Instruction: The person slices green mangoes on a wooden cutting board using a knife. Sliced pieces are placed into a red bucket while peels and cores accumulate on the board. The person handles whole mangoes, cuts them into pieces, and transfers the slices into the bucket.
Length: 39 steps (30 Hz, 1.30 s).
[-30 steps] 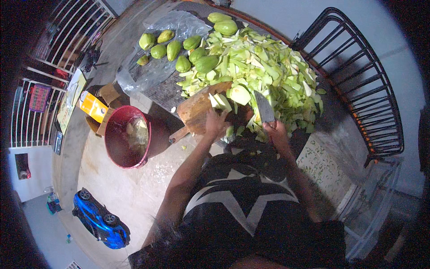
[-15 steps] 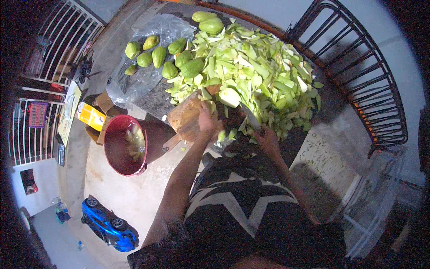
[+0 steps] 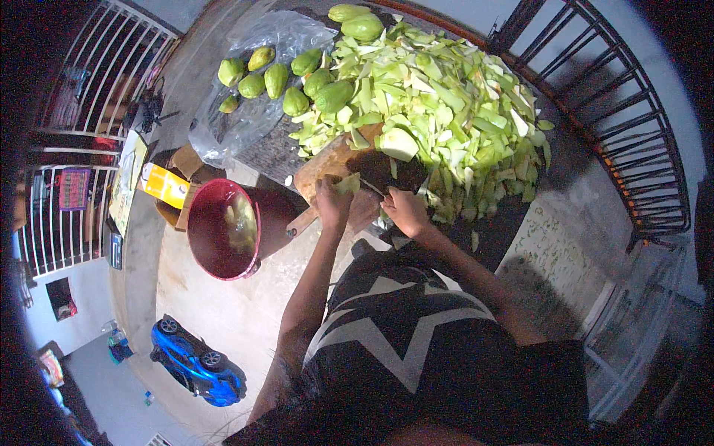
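Note:
My left hand (image 3: 332, 202) presses a pale green fruit piece (image 3: 346, 183) onto a wooden cutting board (image 3: 327, 165). Close to its right, my right hand (image 3: 405, 209) grips a knife (image 3: 374, 189) whose blade lies low against that piece. A large halved fruit (image 3: 399, 143) rests on the board's far side. Beyond the board spreads a big heap of cut green pieces (image 3: 439, 104). Whole green fruits (image 3: 277, 76) lie at the far left on a clear plastic sheet (image 3: 245, 119).
A red bucket (image 3: 217, 253) with scraps stands left of the board. A yellow carton (image 3: 165, 185) sits beside it. A blue toy car (image 3: 195, 360) is on the floor at lower left. Black metal railings (image 3: 625, 119) curve along the right, white grilles (image 3: 44, 223) on the left.
The knife was raised upright a second ago; my right hand has brought it down onto the piece under my left hand. The view shifted slightly toward the board.

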Each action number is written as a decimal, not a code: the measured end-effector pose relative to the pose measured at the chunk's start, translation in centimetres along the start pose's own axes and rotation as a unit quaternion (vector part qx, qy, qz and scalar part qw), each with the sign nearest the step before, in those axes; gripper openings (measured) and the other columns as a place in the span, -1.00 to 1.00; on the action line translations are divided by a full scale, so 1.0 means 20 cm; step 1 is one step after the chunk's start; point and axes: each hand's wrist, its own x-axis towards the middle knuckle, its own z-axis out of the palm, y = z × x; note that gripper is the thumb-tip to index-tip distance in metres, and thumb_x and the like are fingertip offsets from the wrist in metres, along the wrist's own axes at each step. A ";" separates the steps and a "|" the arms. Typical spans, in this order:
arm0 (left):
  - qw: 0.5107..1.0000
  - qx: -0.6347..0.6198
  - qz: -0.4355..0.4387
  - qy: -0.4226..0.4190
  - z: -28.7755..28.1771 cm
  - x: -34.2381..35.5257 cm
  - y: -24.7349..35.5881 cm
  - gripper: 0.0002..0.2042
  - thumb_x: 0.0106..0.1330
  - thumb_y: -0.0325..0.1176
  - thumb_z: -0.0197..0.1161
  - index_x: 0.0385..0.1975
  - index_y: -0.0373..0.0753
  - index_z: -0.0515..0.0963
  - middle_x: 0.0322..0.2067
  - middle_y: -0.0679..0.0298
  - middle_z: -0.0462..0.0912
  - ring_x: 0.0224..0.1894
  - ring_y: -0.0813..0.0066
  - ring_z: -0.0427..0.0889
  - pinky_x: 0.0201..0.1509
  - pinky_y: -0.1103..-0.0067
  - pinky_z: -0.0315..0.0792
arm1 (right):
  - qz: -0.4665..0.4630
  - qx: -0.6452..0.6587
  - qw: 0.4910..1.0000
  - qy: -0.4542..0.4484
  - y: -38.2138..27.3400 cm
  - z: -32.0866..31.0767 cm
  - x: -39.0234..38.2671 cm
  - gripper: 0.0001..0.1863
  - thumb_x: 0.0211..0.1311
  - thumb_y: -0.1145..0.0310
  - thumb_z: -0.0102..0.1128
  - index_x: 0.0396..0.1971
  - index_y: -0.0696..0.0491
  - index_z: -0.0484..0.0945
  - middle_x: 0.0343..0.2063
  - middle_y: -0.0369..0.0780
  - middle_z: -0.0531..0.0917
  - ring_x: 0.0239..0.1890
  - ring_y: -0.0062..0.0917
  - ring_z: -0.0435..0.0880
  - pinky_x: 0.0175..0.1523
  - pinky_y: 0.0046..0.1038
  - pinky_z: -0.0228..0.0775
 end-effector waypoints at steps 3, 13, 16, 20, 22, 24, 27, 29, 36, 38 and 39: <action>0.999 -0.034 0.000 0.020 -0.01 0.02 0.03 -0.61 -0.26 -0.51 0.36 -0.34 -0.29 0.41 -0.33 0.03 0.43 -0.26 0.04 0.47 -0.20 0.31 0.38 | -0.061 0.000 0.997 0.051 -0.05 0.03 -0.04 -0.74 0.09 0.28 0.12 -0.44 0.19 0.39 -0.61 0.00 0.54 -0.47 -0.07 0.55 -0.38 -0.15 0.36; 0.999 0.020 -0.010 0.022 0.01 0.03 0.03 -0.62 -0.27 -0.48 0.39 -0.41 -0.34 0.39 -0.35 0.00 0.43 -0.29 0.00 0.44 -0.21 0.28 0.36 | -0.026 0.042 0.998 0.045 -0.11 0.07 -0.08 -0.78 0.07 0.35 0.07 -0.37 0.19 0.39 -0.56 0.08 0.51 -0.39 -0.02 0.53 -0.32 -0.09 0.33; 0.999 0.015 -0.007 0.035 0.02 0.02 0.01 -0.62 -0.27 -0.47 0.39 -0.41 -0.36 0.39 -0.37 -0.01 0.45 -0.28 -0.01 0.45 -0.20 0.28 0.35 | -0.027 0.049 0.998 0.026 -0.10 0.08 -0.06 -0.80 0.05 0.37 0.07 -0.39 0.20 0.40 -0.54 0.08 0.53 -0.37 -0.02 0.53 -0.30 -0.10 0.34; 0.999 0.009 0.004 0.037 0.04 -0.01 0.00 -0.59 -0.29 -0.44 0.41 -0.40 -0.36 0.40 -0.39 0.00 0.48 -0.27 0.00 0.46 -0.21 0.29 0.36 | -0.009 -0.069 0.997 0.043 -0.02 0.23 0.08 -0.84 -0.01 0.43 0.07 -0.43 0.20 0.44 -0.53 0.03 0.56 -0.37 -0.04 0.55 -0.28 -0.13 0.36; 0.997 -0.011 0.013 0.072 0.07 -0.02 -0.04 -0.59 -0.29 -0.42 0.42 -0.39 -0.35 0.42 -0.40 0.01 0.50 -0.29 0.02 0.48 -0.22 0.31 0.38 | 0.007 -0.081 0.996 0.029 -0.01 0.26 0.13 -0.86 0.01 0.42 0.03 -0.45 0.17 0.48 -0.47 0.03 0.57 -0.35 -0.06 0.56 -0.26 -0.10 0.36; 0.999 -0.043 -0.001 0.012 0.05 0.02 -0.14 -0.57 -0.28 -0.40 0.44 -0.37 -0.33 0.42 -0.40 0.02 0.51 -0.33 0.05 0.49 -0.24 0.34 0.39 | 0.006 -0.082 0.997 0.010 -0.02 0.25 0.16 -0.87 0.02 0.42 0.02 -0.49 0.14 0.51 -0.45 0.02 0.57 -0.35 -0.08 0.57 -0.26 -0.10 0.37; 0.985 -0.144 -0.040 -0.091 -0.04 0.10 -0.27 -0.62 -0.15 -0.46 0.40 -0.31 -0.28 0.39 -0.39 0.17 0.53 -0.37 0.30 0.53 -0.30 0.47 0.43 | -0.044 0.048 0.994 -0.089 0.15 0.14 0.23 -0.84 0.01 0.36 0.09 -0.59 0.16 0.47 -0.64 -0.09 0.51 -0.61 -0.31 0.50 -0.51 -0.28 0.30; 0.940 -0.292 -0.086 -0.154 -0.12 0.10 -0.32 -0.66 -0.08 -0.51 0.36 -0.30 -0.27 0.38 -0.38 0.25 0.52 -0.34 0.42 0.53 -0.33 0.54 0.43 | 0.056 0.281 0.920 -0.268 0.30 0.05 0.29 -0.72 0.05 0.30 0.15 -0.67 0.18 0.40 -0.85 -0.27 0.41 -0.90 -0.61 0.35 -0.80 -0.51 0.15; 0.808 -0.562 -0.139 -0.110 -0.37 -0.03 -0.35 -0.69 0.07 -0.55 0.28 -0.20 -0.20 0.38 -0.28 0.30 0.52 -0.25 0.53 0.52 -0.16 0.61 0.42 | 0.051 0.311 0.946 -0.070 0.30 -0.12 0.15 -0.70 0.11 0.30 0.13 -0.73 0.09 0.36 -0.91 -0.34 0.34 -0.92 -0.66 0.27 -0.80 -0.54 0.10; 0.815 -0.555 -0.160 -0.042 -0.44 -0.07 -0.47 -0.69 0.07 -0.55 0.27 -0.19 -0.21 0.39 -0.26 0.30 0.52 -0.23 0.52 0.52 -0.15 0.60 0.43 | 0.033 0.280 0.957 -0.062 0.20 -0.20 0.08 -0.68 0.11 0.28 0.13 -0.75 0.08 0.35 -0.90 -0.35 0.34 -0.91 -0.66 0.27 -0.77 -0.54 0.09; 0.843 -0.514 -0.159 -0.014 -0.51 -0.07 -0.58 -0.72 0.08 -0.55 0.26 -0.20 -0.22 0.40 -0.26 0.27 0.52 -0.21 0.50 0.52 -0.14 0.58 0.43 | 0.027 0.267 0.962 -0.052 0.18 -0.23 0.05 -0.67 0.11 0.27 0.13 -0.76 0.08 0.35 -0.89 -0.35 0.34 -0.91 -0.66 0.27 -0.76 -0.54 0.09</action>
